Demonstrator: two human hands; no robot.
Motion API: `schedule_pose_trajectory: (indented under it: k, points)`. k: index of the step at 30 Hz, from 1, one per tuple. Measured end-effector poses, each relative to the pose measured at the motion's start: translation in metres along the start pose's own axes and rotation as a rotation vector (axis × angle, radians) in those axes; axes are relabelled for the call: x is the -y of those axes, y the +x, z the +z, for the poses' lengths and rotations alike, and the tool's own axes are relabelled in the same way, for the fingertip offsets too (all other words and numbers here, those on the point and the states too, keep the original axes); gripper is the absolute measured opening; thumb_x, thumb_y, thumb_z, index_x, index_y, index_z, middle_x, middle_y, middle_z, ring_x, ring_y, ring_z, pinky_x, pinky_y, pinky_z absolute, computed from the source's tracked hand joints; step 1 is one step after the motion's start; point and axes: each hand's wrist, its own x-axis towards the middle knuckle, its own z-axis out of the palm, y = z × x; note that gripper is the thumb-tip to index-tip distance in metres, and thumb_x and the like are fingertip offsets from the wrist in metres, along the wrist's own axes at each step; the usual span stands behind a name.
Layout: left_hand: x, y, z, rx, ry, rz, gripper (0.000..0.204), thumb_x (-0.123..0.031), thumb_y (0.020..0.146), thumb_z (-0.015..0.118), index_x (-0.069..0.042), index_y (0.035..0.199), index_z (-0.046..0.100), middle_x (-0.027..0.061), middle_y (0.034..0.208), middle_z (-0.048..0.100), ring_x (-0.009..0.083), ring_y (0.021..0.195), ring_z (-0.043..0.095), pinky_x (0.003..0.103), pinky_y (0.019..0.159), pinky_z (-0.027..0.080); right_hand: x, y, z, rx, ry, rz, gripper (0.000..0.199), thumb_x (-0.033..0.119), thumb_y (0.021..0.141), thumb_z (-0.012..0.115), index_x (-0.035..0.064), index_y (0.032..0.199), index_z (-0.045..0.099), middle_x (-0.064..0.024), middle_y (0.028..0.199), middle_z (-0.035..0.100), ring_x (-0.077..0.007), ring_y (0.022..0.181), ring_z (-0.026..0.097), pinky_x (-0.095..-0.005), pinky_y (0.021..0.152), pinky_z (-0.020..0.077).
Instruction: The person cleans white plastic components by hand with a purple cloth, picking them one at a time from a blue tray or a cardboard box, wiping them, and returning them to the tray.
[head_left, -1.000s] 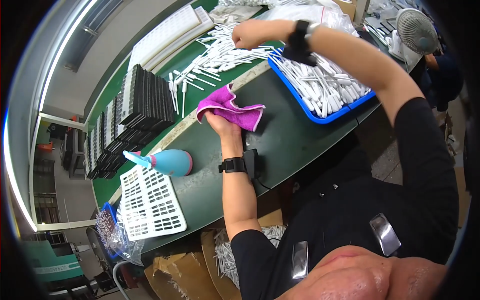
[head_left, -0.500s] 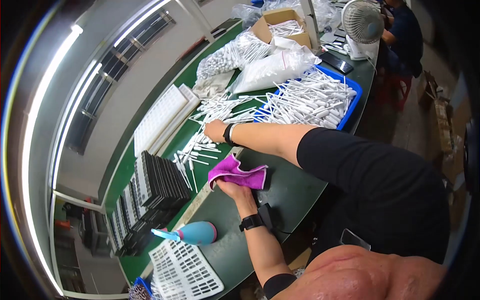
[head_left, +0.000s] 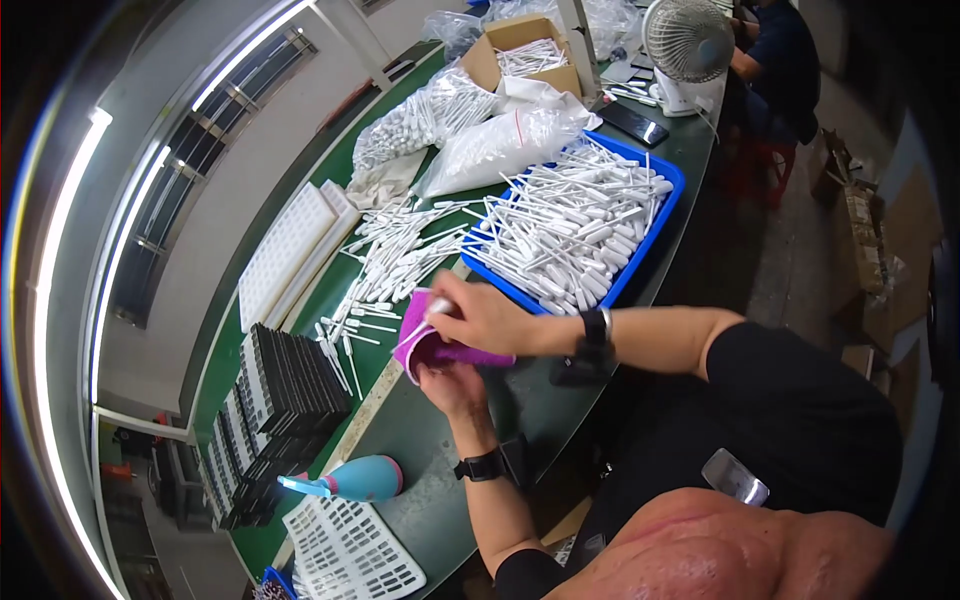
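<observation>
My left hand [head_left: 452,388] is closed on a purple cloth [head_left: 478,356], which it holds from below, bunched into a hollow fold. Over that cloth, my right hand [head_left: 492,318] pinches a white plastic stick with a thick rounded end [head_left: 438,306]. The stick's thin part points down-left toward the fold; its tip is hard to make out. Loose sticks of the same kind [head_left: 388,250] lie piled on the green bench beyond my hands. Many more fill a blue tray [head_left: 672,190] to the right.
Stacked black slotted trays [head_left: 300,375] stand left, with white perforated trays [head_left: 290,240] behind. A blue spray bottle [head_left: 368,479] and white slotted sheet [head_left: 355,550] are near. Farther back are stuffed plastic bags [head_left: 510,148], a cardboard box [head_left: 485,68], a phone [head_left: 633,124], a fan [head_left: 688,45] and a seated person [head_left: 785,60].
My right hand has drawn back from the loose pile to the purple cloth, bringing a white stick. The left hand has lifted the cloth's edge into a fold. The whole view has shifted slightly.
</observation>
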Motion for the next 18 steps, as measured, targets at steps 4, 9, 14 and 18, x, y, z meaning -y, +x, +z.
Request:
schedule_pose_trajectory:
  k: [4, 9, 14, 18]
  points:
    - [-0.003, 0.004, -0.016, 0.134, 0.363, 0.157, 0.028, -0.021, 0.097, 0.040, -0.002, 0.113, 0.053, 0.0057, 0.105, 0.059, 0.0181, 0.099, 0.055, 0.033, 0.087, 0.045, -0.042, -0.038, 0.033, 0.110, 0.148, 0.157, 0.022, 0.023, 0.091, 0.051, 0.0004, 0.094, 0.049, -0.0212, 0.084, 0.061, -0.0373, 0.078, 0.060, -0.0431, 0.069, 0.0465]
    - [-0.024, 0.009, -0.049, -0.097, 0.378, 0.238, 0.022, -0.019, 0.097, 0.042, -0.003, 0.101, 0.057, 0.0050, 0.096, 0.060, 0.0150, 0.086, 0.057, 0.030, 0.078, 0.047, -0.034, -0.041, 0.041, 0.484, 0.539, 0.521, 0.022, 0.025, 0.096, 0.044, 0.0044, 0.090, 0.050, -0.0061, 0.069, 0.049, -0.0181, 0.056, 0.045, -0.0304, 0.051, 0.0379]
    - [-0.049, 0.024, -0.068, -0.050, 0.269, 0.276, 0.027, -0.023, 0.098, 0.040, -0.003, 0.098, 0.057, 0.0073, 0.088, 0.062, 0.0175, 0.080, 0.058, 0.031, 0.073, 0.048, -0.023, -0.048, 0.047, 0.622, 0.818, 0.864, 0.021, 0.023, 0.099, 0.037, 0.0064, 0.092, 0.048, 0.0050, 0.061, 0.033, -0.0050, 0.046, 0.026, -0.0211, 0.039, 0.0243]
    - [-0.026, 0.020, -0.071, -0.002, 0.210, 0.147, 0.032, -0.027, 0.099, 0.038, -0.002, 0.097, 0.057, 0.0097, 0.085, 0.063, 0.0194, 0.078, 0.060, 0.032, 0.072, 0.049, -0.039, -0.042, 0.048, 0.667, 1.959, 1.286, 0.021, 0.020, 0.100, 0.034, 0.0052, 0.092, 0.046, 0.0045, 0.058, 0.030, -0.0060, 0.045, 0.026, -0.0207, 0.038, 0.0251]
